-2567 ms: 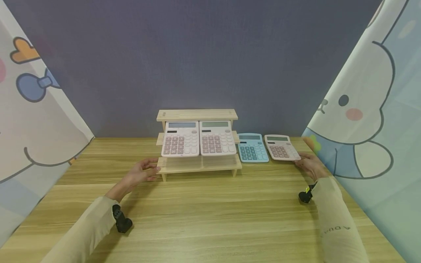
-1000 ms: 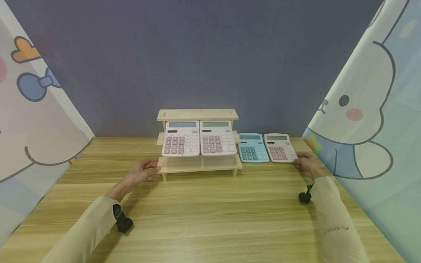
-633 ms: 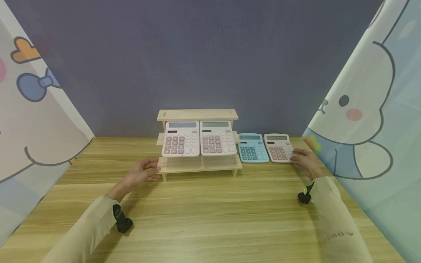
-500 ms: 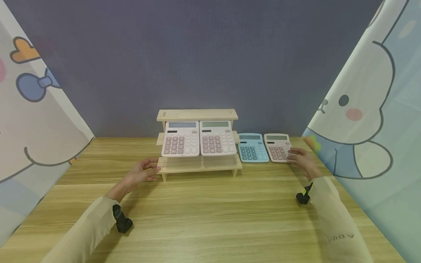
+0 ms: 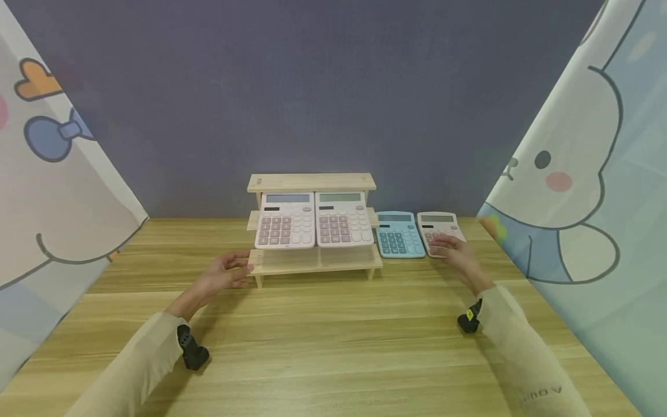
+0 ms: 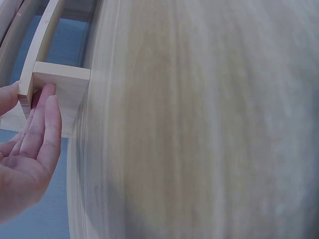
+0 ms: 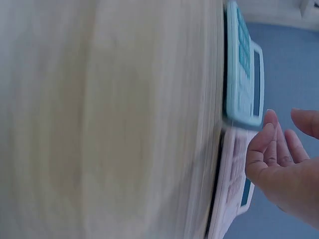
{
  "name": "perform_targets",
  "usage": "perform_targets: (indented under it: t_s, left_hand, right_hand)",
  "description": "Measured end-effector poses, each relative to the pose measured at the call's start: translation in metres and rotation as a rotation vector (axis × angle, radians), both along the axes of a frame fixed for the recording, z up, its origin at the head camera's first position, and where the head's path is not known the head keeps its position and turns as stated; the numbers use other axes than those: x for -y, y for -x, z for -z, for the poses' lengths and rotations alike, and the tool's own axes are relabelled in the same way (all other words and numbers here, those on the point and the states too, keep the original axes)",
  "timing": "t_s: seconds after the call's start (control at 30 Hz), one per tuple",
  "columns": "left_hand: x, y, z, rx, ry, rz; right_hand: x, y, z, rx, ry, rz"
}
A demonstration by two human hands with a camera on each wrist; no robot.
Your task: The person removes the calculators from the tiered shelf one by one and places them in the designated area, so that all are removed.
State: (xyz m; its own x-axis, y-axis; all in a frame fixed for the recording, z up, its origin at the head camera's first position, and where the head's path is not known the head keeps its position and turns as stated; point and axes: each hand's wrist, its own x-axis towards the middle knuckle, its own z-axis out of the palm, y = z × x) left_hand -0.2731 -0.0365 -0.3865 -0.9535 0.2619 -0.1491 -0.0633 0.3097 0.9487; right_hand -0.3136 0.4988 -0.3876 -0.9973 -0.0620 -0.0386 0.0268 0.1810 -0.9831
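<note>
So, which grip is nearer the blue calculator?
Right. The right grip is over the pink calculator beside the blue calculator; the left grip holds the shelf at its left end.

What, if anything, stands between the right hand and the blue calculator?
Nothing visible stands between them. The right hand is over part of the pink calculator, which lies flat beside the blue calculator, below the hand rather than in its path.

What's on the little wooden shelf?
Two white calculators with pinkish keys are side by side on the wooden shelf. They cover much of its middle board, so I can't see what's behind them.
</note>
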Motion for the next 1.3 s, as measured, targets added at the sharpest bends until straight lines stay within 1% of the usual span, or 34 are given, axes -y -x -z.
perform_targets:
  t_s: [0.07,0.1,0.33,0.57,0.63,0.77,0.87,1.07,1.3]
  left_hand:
    - [0.0,0.0,0.0,0.0,0.0,0.0]
    - [0.0,0.0,0.0,0.0,-0.001,0.0]
    - [0.004,-0.001,-0.001,-0.014,0.017,0.015]
    - [0.002,-0.001,0.0,-0.015,0.021,0.009]
    - [0.002,-0.001,0.0,-0.013,0.02,0.006]
    - [0.0,0.0,0.001,-0.005,0.01,0.004]
    - [0.0,0.0,0.001,-0.003,0.006,0.003]
    - [-0.001,0.0,0.001,0.001,0.007,-0.004]
    - [0.001,-0.001,0.001,-0.011,0.018,0.0]
  right_hand:
    - [0.005,-0.001,0.0,-0.004,0.024,-0.022]
    - [0.008,-0.002,0.0,-0.006,0.019,-0.03]
    - [0.031,-0.005,0.003,-0.039,-0.068,-0.086]
    - [0.054,-0.009,0.003,-0.023,-0.034,-0.154]
    - [0.06,-0.011,0.002,-0.029,-0.04,-0.174]
    - [0.072,-0.015,-0.002,-0.028,-0.063,-0.175]
    - [0.079,-0.017,-0.006,-0.024,-0.053,-0.17]
    - [0.092,-0.018,-0.014,-0.016,0.029,-0.193]
    - [0.109,-0.019,-0.022,0.015,0.173,-0.22]
